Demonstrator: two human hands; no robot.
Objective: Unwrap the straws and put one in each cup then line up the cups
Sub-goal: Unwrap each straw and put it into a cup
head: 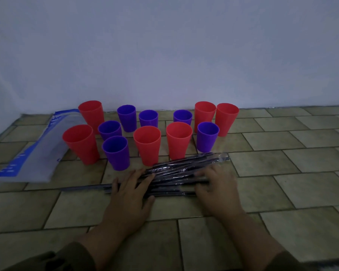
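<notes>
Several dark wrapped straws (174,173) lie in a loose pile on the tiled surface in front of me, each in clear crinkled plastic. My left hand (131,190) rests flat on the left part of the pile, fingers spread. My right hand (215,184) lies flat on the right part, slightly blurred. Neither hand grips a straw. Behind the pile stand several red cups (147,144) and several purple cups (115,152), upright, empty and scattered in rough rows.
A white and blue plastic bag (33,151) lies flat at the left, touching the leftmost red cup (80,143). A pale wall (164,55) rises just behind the cups. Brick-patterned tiled surface (282,182) extends to the right and toward me.
</notes>
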